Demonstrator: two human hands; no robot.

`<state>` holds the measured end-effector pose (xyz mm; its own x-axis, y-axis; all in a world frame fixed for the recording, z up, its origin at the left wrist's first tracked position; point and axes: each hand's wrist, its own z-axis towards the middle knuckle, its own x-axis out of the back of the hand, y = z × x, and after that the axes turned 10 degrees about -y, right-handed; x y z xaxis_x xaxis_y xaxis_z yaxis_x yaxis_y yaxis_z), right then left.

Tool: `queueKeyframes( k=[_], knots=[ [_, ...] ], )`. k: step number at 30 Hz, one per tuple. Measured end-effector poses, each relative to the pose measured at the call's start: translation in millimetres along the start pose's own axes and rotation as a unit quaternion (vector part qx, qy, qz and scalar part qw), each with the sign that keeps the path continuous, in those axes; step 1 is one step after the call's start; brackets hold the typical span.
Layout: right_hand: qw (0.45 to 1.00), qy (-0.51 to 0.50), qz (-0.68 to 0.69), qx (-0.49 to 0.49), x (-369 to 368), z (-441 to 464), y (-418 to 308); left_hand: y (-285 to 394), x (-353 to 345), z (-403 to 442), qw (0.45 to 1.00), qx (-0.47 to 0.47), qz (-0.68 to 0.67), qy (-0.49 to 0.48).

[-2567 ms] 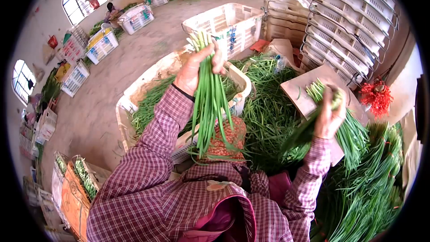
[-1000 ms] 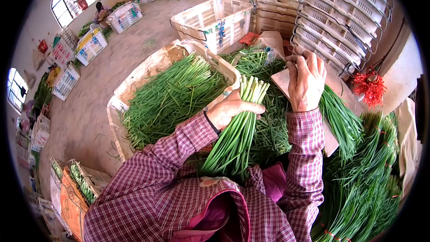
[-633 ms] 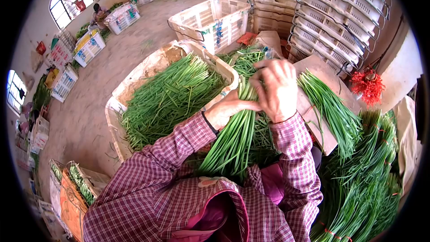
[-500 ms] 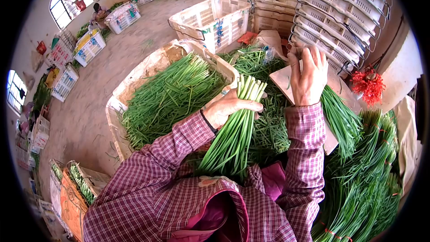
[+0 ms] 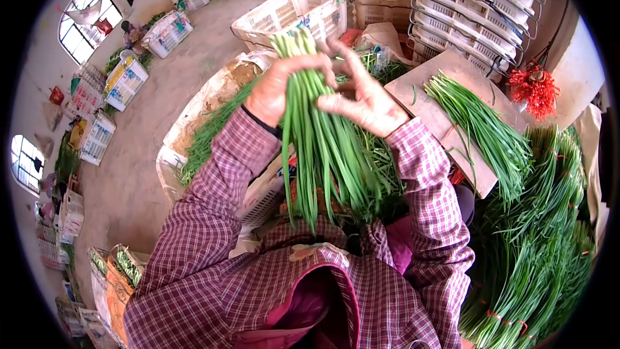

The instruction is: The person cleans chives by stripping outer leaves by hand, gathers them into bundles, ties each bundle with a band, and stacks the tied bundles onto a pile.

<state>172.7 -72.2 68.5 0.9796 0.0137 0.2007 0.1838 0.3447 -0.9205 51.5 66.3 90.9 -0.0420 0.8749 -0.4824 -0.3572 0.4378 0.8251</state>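
My left hand (image 5: 274, 87) is wrapped round a bunch of garlic chives (image 5: 320, 136) just below its pale stem ends. The stems point up and away from me, and the long green leaves hang toward my lap. My right hand (image 5: 365, 100) is at the bunch's right side, fingers apart and slightly blurred, with the thumb against or very near the leaves. To its right, a smaller pile of chives (image 5: 478, 132) lies on a board (image 5: 420, 87). Left of my hands, a crate (image 5: 171, 161) holds more loose chives (image 5: 213, 126), partly hidden by my arm.
Chive bundles tied with red bands (image 5: 523, 258) are heaped at lower right. Red ties (image 5: 533, 90) hang by the wall. Stacked white crates (image 5: 465, 16) stand behind the board, and another crate (image 5: 290, 16) stands ahead. A person (image 5: 134, 35) is far back among crates.
My left hand has raised the bunch up and left. My right hand has left the board's upper edge and come over to the bunch, its fingers spreading. The view has shifted slightly.
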Motion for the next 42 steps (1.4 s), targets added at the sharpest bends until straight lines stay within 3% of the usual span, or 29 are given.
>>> queueKeyframes(
  k=[3, 5, 7, 9, 11, 13, 15, 19, 21, 23, 25, 29, 30, 32, 33, 35, 40, 41, 42],
  knots=[
    [0.988, 0.008, -0.155, 0.025, -6.8, -12.1, 37.3, 51.2, 31.2, 17.8, 0.995, -0.066, -0.064, -0.042],
    [0.987, 0.043, -0.149, -0.049, 0.7, -32.8, 43.8, 87.0, 45.6, 19.0, 0.990, -0.116, -0.065, -0.039],
    [0.951, 0.054, -0.259, -0.162, 22.3, -58.2, 83.9, 118.8, 62.5, 16.1, 0.984, -0.157, -0.061, -0.051],
    [0.928, 0.126, -0.335, -0.101, 41.7, -91.2, 141.1, 140.2, 80.0, 13.6, 0.978, -0.202, -0.036, -0.042],
    [0.857, 0.149, -0.432, -0.240, 55.3, -121.4, 158.4, 150.4, 86.3, 8.4, 0.975, -0.205, -0.063, -0.062],
    [0.823, 0.130, -0.398, -0.384, 67.5, -133.4, 152.2, 156.0, 95.6, 5.3, 0.976, -0.198, -0.029, -0.084],
    [0.756, 0.133, -0.465, -0.442, 73.9, -141.8, 144.5, 153.6, 99.6, 3.3, 0.974, -0.214, -0.021, -0.072],
    [0.811, 0.271, -0.451, -0.254, 68.2, -133.6, 107.4, 143.7, 101.0, 4.2, 0.968, -0.226, -0.040, -0.100],
    [0.873, 0.289, -0.369, -0.135, 47.1, -111.0, 71.2, 133.9, 94.7, 5.5, 0.966, -0.245, -0.033, -0.079],
    [0.894, 0.292, -0.339, -0.013, 20.0, -86.4, 45.4, 126.2, 88.9, 7.1, 0.961, -0.250, -0.048, -0.111],
    [0.904, 0.287, -0.315, 0.043, -2.7, -64.1, 28.2, 119.1, 82.4, 7.6, 0.960, -0.255, -0.035, -0.107],
    [0.878, 0.293, -0.372, 0.070, -37.0, -32.6, 29.4, 107.2, 75.3, 10.3, 0.940, -0.282, -0.047, -0.186],
    [0.915, 0.269, -0.301, 0.021, -50.2, -30.5, 26.4, 107.0, 76.9, 11.3, 0.937, -0.287, -0.052, -0.191],
    [0.940, 0.242, -0.239, 0.037, -72.8, -26.8, 36.1, 104.8, 79.8, 11.7, 0.931, -0.295, -0.058, -0.206],
    [0.943, 0.208, -0.260, -0.018, -81.6, -30.1, 27.6, 103.0, 80.0, 11.4, 0.931, -0.294, -0.059, -0.206],
    [0.928, 0.229, -0.284, 0.073, -94.7, -37.1, 30.2, 99.6, 80.5, 12.2, 0.921, -0.295, -0.070, -0.246],
    [0.925, 0.247, -0.280, 0.075, -88.8, -45.4, 25.3, 90.4, 80.9, 12.0, 0.908, -0.302, -0.095, -0.274],
    [0.949, 0.251, -0.176, 0.075, -85.9, -46.6, 36.7, 89.7, 80.3, 11.7, 0.908, -0.303, -0.095, -0.274],
    [0.937, 0.268, -0.212, 0.074, -83.1, -48.0, 33.8, 89.0, 79.9, 11.6, 0.905, -0.300, -0.095, -0.286]
  ],
)
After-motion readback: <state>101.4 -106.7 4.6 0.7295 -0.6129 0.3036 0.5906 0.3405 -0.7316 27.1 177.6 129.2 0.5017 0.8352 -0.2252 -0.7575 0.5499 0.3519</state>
